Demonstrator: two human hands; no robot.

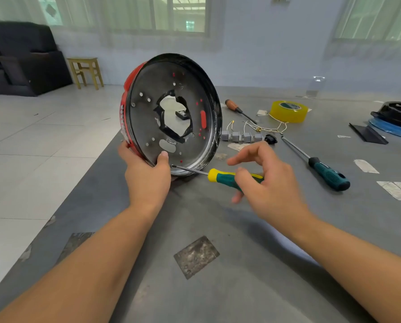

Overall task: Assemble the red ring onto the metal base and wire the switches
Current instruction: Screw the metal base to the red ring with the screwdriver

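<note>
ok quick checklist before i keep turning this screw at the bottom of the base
1. Base held steady: ok, left hand grips the lower rim of the metal base, tilted up on the table.
2. Red ring behind the base: ok.
3. Screwdriver tip at the lower rim: ok.
4. Tip seated in a screw: cannot tell.
5. Right hand grip: not ok, fingers loose on the handle.
6. Switches wired: not ok, lying on the table.

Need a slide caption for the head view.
Left hand props metal base on edge; right hand works screwdriver at its lower rim.
</note>
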